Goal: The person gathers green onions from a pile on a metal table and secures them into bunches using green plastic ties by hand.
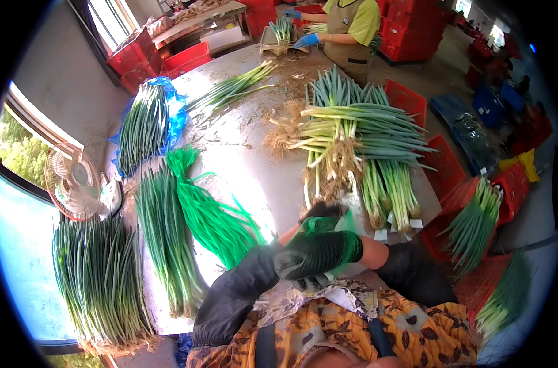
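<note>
Both my hands wear black gloves with green parts and meet at the table's near edge. My right hand (318, 253) crosses in front, its fingers curled closed; what they grip is hidden. Just beyond it, my left hand (323, 211) is partly covered and blurred, so its fingers are hard to read. Thin green material (349, 224) shows smeared around the two hands. Right beyond them lies a pile of green onions (364, 129), roots toward the left and toward me. Two smaller green onion bundles (392, 193) with white tags are close on the right.
On the table's left lie a tied hank of green plastic strips (214, 211) and more green onions (162, 230). A fan (76, 178) stands by the window. Red crates (441, 165) line the right side. Across the table, a co-worker in blue gloves (306, 41) handles green onions.
</note>
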The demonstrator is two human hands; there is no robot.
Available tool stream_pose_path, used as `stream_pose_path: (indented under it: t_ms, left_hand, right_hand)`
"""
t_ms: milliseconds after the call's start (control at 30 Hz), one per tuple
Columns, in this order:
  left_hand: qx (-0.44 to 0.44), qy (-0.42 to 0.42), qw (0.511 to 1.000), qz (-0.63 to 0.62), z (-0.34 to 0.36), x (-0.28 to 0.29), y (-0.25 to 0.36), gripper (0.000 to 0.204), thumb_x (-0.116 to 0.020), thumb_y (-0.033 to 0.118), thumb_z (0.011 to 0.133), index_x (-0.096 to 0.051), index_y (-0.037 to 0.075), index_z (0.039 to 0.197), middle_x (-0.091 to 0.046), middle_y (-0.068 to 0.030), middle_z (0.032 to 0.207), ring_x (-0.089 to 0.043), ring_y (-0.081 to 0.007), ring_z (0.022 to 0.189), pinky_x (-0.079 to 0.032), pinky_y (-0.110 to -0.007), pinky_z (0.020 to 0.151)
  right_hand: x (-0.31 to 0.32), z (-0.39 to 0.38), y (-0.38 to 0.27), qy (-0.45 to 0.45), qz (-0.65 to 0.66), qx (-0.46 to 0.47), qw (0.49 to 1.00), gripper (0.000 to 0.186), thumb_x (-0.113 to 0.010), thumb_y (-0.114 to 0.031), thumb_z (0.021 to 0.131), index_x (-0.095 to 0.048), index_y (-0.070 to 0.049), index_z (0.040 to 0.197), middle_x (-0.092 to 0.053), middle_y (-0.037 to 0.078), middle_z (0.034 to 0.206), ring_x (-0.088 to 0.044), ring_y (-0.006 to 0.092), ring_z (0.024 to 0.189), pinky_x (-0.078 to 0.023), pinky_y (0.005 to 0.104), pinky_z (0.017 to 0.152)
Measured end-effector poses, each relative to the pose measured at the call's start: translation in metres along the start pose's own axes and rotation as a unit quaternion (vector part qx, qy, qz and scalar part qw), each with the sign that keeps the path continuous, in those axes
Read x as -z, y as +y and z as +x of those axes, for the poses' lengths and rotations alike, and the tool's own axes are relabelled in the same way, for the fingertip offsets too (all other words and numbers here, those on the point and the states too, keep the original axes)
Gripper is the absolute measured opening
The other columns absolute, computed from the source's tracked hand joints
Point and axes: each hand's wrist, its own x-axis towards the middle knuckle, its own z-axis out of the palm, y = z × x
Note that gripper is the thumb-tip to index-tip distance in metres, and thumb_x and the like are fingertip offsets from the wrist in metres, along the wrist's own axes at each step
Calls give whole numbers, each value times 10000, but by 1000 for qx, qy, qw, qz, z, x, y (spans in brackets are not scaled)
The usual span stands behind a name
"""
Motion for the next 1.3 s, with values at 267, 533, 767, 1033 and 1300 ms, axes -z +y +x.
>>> stream_pose_path:
  t_ms: [267,533,767,1033,1300]
  left_hand:
    - [-93,161,883,431,25,115,130,112,-631,21,744,-656,47,850,-604,-18,725,-547,-94,581,-439,-264,515]
    - [-313,152,563,750,171,137,288,477,-565,-38,613,-621,97,1067,-636,-103,849,-623,-212,736,-501,-346,640]
    - [198,-171,685,680,364,179,267,718,-522,-75,683,-429,102,1372,-561,-180,1270,-576,-220,1075,-460,-329,883]
    - [179,-303,713,607,353,186,255,618,-561,-68,661,-538,48,1268,-626,-86,1150,-558,-148,1042,-448,-308,916]
    - [-117,-106,595,788,221,62,239,567,-618,99,635,-543,-28,1183,-604,-211,978,-621,-323,725,-507,-400,600]
  right_hand:
    - [222,-38,1,547,65,68,832,417,-696,23,751,-567,20,1148,-635,109,1061,-621,177,969,-515,316,876]
    - [329,-37,134,580,483,228,615,244,-573,-75,905,-564,26,1127,-610,191,1110,-585,302,1043,-485,396,939]
    - [349,-50,125,576,557,169,574,173,-587,-196,931,-596,-26,962,-629,76,877,-593,168,763,-496,278,669]
    - [354,-40,96,547,567,201,582,250,-597,-179,922,-571,-17,1111,-635,99,982,-612,184,893,-515,298,777]
    - [320,-54,103,467,564,303,610,191,-515,-103,940,-572,10,1084,-644,72,950,-603,179,963,-478,288,883]
